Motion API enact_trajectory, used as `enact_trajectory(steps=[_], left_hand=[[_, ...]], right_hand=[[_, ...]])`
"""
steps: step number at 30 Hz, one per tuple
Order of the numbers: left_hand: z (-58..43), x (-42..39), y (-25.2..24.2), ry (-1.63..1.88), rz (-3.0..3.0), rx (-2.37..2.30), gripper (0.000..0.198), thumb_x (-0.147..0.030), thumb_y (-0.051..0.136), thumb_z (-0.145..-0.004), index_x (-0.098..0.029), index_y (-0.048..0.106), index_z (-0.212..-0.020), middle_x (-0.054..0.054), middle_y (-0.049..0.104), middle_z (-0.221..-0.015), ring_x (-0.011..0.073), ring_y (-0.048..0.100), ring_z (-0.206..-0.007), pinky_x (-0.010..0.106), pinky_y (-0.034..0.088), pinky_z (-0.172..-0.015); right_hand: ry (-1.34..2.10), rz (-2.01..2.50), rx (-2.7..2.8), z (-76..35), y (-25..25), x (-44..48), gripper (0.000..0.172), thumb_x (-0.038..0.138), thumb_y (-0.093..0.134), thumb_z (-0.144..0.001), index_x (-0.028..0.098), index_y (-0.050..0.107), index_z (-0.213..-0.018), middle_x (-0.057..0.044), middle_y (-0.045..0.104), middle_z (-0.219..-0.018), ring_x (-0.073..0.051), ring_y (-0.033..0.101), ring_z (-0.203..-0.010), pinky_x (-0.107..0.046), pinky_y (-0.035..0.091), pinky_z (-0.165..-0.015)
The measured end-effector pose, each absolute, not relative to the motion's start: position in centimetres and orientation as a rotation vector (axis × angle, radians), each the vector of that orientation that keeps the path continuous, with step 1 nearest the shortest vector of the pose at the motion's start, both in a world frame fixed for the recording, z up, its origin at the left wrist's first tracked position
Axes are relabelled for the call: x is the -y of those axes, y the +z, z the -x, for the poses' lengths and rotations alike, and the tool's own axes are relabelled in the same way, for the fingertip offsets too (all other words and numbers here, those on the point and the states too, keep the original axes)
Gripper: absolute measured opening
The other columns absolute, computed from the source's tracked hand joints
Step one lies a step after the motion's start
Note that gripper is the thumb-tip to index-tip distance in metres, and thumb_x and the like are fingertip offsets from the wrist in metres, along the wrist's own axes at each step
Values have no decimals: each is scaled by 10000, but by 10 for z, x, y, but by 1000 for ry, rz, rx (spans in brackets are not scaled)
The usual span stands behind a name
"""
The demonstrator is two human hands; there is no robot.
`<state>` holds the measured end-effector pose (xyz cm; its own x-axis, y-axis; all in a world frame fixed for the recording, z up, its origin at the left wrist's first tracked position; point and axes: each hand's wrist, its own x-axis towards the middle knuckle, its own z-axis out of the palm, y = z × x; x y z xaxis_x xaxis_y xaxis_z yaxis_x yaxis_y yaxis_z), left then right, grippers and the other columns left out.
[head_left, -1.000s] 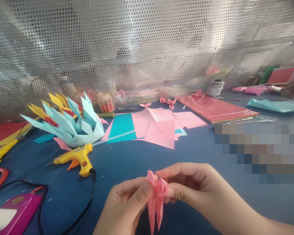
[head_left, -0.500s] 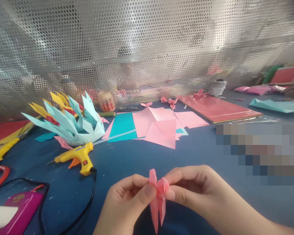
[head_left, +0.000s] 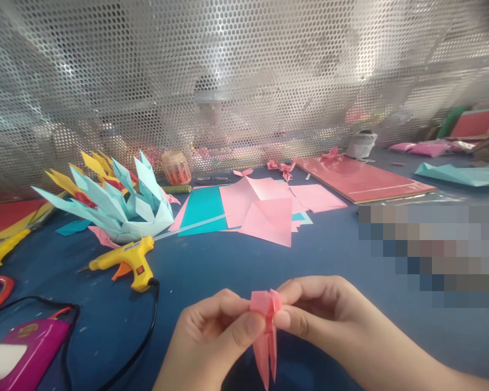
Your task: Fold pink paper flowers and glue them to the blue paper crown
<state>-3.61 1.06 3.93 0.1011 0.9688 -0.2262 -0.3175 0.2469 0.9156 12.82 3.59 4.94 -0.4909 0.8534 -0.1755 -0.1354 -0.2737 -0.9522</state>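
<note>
Top flaps of the small pink folded-paper piece were splayed a second ago; now drawn together, upper left one broader and flatter. Its two long lower points sit closer together. Left hand's thumb has shifted in, nearer the right hand's thumb.

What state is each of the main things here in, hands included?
Folded pink paper: creased, two long points hanging down.
Left hand: pinching that paper's left side.
Right hand: pinching its right side.
Yellow glue gun: lying on its side; power unclear.
Light-blue paper model: folded, points spread upward.
Teal sheet: flat, partly covered.
Pink sheets: loosely overlapping.
</note>
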Motion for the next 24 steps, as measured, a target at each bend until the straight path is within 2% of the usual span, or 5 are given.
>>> enact_trajectory(steps=[6, 11, 17, 20, 24], left_hand=[[26, -7, 54, 1173, -749, -1185, 211, -301, 838, -554, -229, 751, -731, -13, 731, -684, 140, 675, -710, 201, 519, -691], [22, -6, 59, 1211, -809, -1209, 89, -116, 734, -546, -191, 727, -592, -41, 682, -562, 81, 632, -561, 131, 506, -582], [22, -6, 59, 1209, -809, -1260, 144, -35, 644, -507, -175, 610, -518, -79, 603, -485, 50, 559, -465, 113, 439, -458], [24, -5, 57, 1235, -895, -1283, 160, -34, 618, -495, -184, 593, -546, -85, 573, -511, 50, 540, -484, 119, 433, -465], [25, 1, 53, 1295, -1009, -1325, 270, -57, 599, -520, -229, 595, -728, -82, 587, -638, 75, 565, -541, 157, 468, -497]], right_hand=[[1839, 979, 1226, -128, 44, -36, 88, 284, 785, -693, 212, 739, -676, 45, 709, -668, -71, 616, -626, -134, 490, -653], [1891, 946, 1219, -127, 45, -34, 89, 281, 768, -714, 212, 742, -664, 45, 702, -637, -66, 600, -599, -141, 486, -645], [1870, 1012, 1277, -123, 42, -31, 126, 304, 754, -717, 197, 734, -654, 17, 682, -634, -97, 592, -611, -185, 480, -627], [1789, 1023, 1318, -122, 39, -29, 138, 329, 723, -743, 204, 737, -686, 7, 680, -619, -115, 599, -604, -212, 479, -620], [1648, 1065, 1457, -121, 43, -26, 29, 259, 727, -735, 251, 752, -747, 19, 718, -665, -125, 641, -641, -205, 502, -646]])
